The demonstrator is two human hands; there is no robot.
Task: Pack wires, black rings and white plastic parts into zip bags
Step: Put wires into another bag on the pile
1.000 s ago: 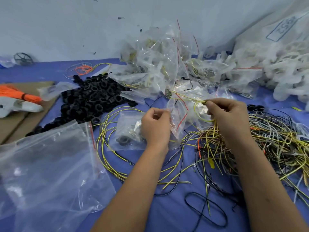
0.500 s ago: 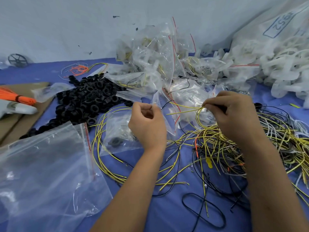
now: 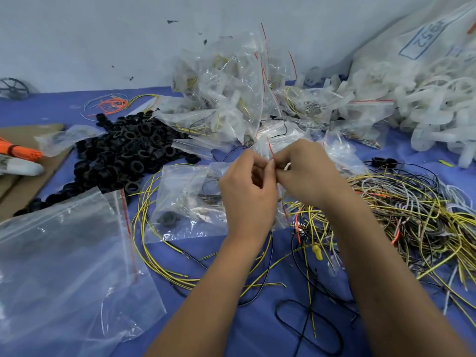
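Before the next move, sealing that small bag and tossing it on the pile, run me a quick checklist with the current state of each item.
1. Both hands on the bag mouth: ok. Left hand and right hand pinch the small zip bag at its red strip.
2. Black ring inside: ok, one shows low in the bag.
3. Wire inside: ok, a dark loop shows through the plastic.
4. White plastic part inside: cannot tell.
5. Zip closed: cannot tell, fingers cover it.
6. Pile of packed bags within reach: ok, just behind the hands.

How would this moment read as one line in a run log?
stage: closing small zip bag | left hand: pinching bag top | right hand: pinching bag top | wires: loose on table
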